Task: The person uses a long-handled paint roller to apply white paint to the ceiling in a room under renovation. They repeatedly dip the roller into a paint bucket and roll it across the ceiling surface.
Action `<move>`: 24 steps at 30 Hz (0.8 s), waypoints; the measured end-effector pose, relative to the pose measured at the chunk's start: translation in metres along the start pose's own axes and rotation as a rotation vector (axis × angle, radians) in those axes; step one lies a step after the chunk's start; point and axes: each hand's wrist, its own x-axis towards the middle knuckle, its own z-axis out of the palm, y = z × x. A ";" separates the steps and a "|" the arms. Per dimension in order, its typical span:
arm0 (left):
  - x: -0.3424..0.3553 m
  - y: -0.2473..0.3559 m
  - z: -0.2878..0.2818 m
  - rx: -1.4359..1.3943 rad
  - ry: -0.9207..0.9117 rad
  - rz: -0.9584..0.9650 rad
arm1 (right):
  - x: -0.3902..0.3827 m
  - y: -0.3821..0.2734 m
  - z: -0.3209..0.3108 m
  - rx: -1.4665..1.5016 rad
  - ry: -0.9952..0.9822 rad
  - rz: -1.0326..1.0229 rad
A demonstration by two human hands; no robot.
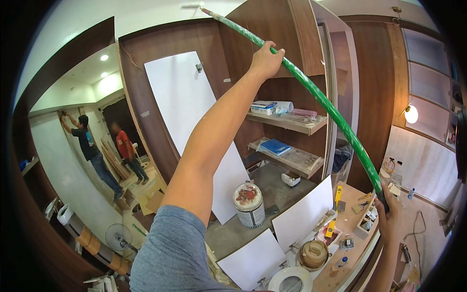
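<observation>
A long green pole (pixel 335 114), speckled with white, slants from the lower right to the upper left. At its far end a white paint roller (pixel 191 6) is against the white ceiling (pixel 160 10). My left hand (pixel 266 61) is closed around the upper part of the pole, with the arm stretched out. Lower down at the right, my right hand (pixel 389 211) grips the dark butt end of the pole. Below my left arm stands a paint-smeared can (pixel 250 207) on a grey surface.
White panels (pixel 182 107) lean in the brown cabinet. Shelves (pixel 287 124) hold books and boxes. A workbench (pixel 352 219) carries yellow levels, a bottle and a wooden tray. A hanging bulb (pixel 411 114) glows at right. Two people (pixel 87 143) stand beyond the left opening, near a fan (pixel 119 238).
</observation>
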 end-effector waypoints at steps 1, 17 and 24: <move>0.003 0.009 -0.001 -0.024 -0.034 -0.022 | 0.012 -0.010 0.000 0.029 -0.006 0.026; 0.009 0.055 -0.031 0.245 -0.141 0.123 | 0.072 -0.089 0.010 -0.021 0.071 -0.112; 0.029 0.053 -0.050 0.186 -0.086 0.038 | 0.087 -0.113 0.021 0.092 0.108 -0.162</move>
